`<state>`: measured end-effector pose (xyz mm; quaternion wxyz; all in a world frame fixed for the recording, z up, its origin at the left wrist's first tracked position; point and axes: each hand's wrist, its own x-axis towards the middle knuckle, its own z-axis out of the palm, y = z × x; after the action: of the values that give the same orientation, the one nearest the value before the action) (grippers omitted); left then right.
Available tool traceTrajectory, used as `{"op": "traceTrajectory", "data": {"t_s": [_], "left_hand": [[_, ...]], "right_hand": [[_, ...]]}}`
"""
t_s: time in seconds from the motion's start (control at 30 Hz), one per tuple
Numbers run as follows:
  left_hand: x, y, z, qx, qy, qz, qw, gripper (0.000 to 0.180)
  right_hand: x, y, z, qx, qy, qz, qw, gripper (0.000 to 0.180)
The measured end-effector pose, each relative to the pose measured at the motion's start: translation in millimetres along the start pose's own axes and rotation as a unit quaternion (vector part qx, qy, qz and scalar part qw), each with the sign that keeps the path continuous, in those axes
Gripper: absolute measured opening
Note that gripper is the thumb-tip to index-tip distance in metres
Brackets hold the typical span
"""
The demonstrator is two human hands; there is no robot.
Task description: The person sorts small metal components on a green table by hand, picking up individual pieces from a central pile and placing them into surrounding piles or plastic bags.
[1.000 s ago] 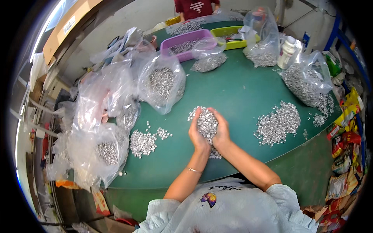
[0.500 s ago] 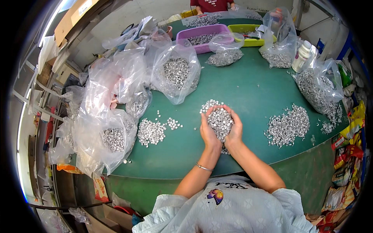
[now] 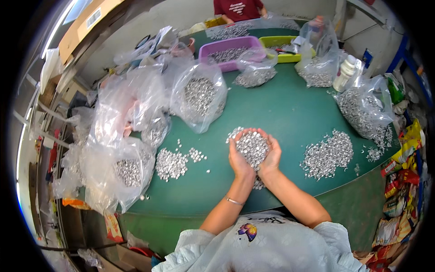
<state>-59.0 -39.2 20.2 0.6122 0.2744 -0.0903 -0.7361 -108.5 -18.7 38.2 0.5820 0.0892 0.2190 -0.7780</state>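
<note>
A heap of small silvery metal pieces [image 3: 252,148] is cupped between my two hands, low over the green table [image 3: 281,109]. My left hand [image 3: 238,160] curves round its left side and my right hand [image 3: 272,157] round its right, the fingertips curling in at the far side. Loose pieces show just beyond my left fingertips and below my wrists. To the left lies a small pile of similar pieces [image 3: 171,165]. On the right is a wider pile of curved metal pieces [image 3: 327,155]. How far my fingers reach beneath the heap is hidden.
Clear plastic bags of metal pieces crowd the left, one open bag [image 3: 199,97] standing farther in. A purple bin [image 3: 232,46] and a yellow-green tray [image 3: 283,58] stand at the back. On the right are a white bottle [image 3: 345,72] and another bag [image 3: 362,109]. A person [image 3: 239,10] is across the table.
The view has shifted slightly, so the table's things appear a little lower and farther left. My hands keep the same cupped hold on the heap. The person opposite shows more of the red shirt.
</note>
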Motion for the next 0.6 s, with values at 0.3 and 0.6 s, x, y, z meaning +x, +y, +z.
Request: {"op": "traceTrajectory", "data": {"t_s": [0.3,0.6], "left_hand": [[39,-29,81,-0.024,0.010,-0.040,0.999,0.039],[158,-116,277,-0.033,-0.146,-0.169,0.974,0.036]], "right_hand": [[44,-63,41,0.053,-0.027,-0.017,0.998,0.017],[170,-226,145,0.081,-0.038,-0.200,0.976,0.024]]}}
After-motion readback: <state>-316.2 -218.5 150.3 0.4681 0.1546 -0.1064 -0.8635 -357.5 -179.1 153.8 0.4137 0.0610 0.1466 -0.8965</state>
